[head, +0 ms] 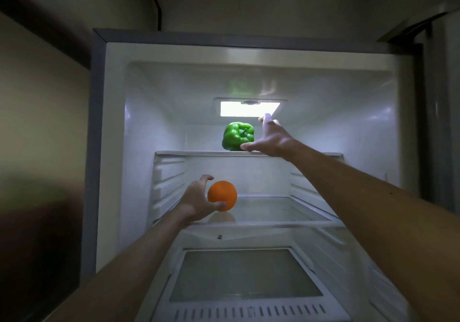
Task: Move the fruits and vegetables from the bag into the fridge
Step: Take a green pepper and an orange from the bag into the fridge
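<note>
A dim room surrounds an open fridge (114, 122), its interior light (245, 109) glowing at the back. A green bell pepper (237, 136) sits on the upper shelf (189, 153), near the front edge. The right hand (271, 142) is released beside it, fingers spread, with the thumb at the pepper's lower right side. Lower down, the left hand (196, 201) grasps an orange (222, 195) between thumb and curled fingers, just above the glass middle shelf (273, 212), which shows the orange's reflection.

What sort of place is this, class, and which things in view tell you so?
Likely a home kitchen, at an open fridge: its light on, a green pepper on the upper shelf, an orange in the left hand.
</note>
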